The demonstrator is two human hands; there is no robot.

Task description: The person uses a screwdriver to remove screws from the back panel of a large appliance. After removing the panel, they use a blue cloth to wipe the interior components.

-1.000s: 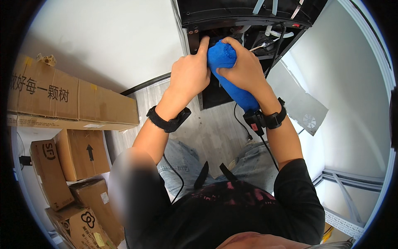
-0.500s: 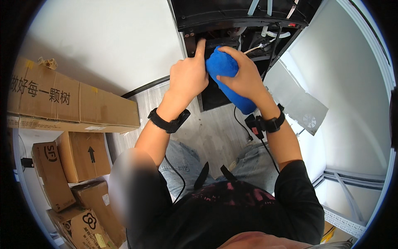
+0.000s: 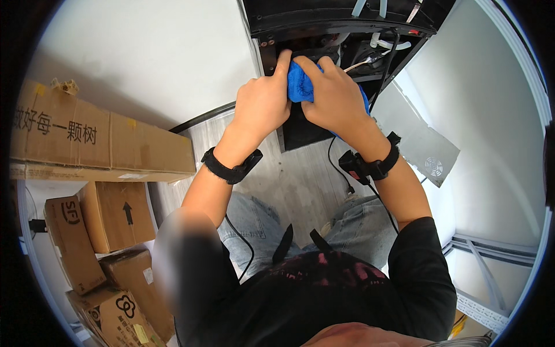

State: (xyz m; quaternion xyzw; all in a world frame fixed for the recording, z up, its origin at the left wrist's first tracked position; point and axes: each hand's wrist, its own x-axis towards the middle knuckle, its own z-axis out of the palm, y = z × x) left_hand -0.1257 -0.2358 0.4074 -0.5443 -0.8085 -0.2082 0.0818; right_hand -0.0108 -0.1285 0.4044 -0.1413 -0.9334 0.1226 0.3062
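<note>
A bunched blue cloth [image 3: 299,85] is gripped in my right hand [image 3: 336,97], its fingers bent over the top and part of it showing past the wrist side. Right beside it, my left hand [image 3: 259,104] has the index finger stretched forward to the inside of a black machine's open housing [image 3: 303,132]. The other left fingers curl under, and whatever they may hold is hidden. Both hands are at the opening below the machine's curved black top bar [image 3: 341,28].
A white tube [image 3: 393,44] and a black cable [image 3: 384,81] run at the opening's right. A grey metal panel [image 3: 419,136] leans beside the white wall. Cardboard boxes [image 3: 124,214] are stacked on the left. Black straps [image 3: 231,168] with cabled devices circle both wrists.
My right hand has turned over the blue cloth and bunched it, so less of it hangs below. My left hand stays almost in place.
</note>
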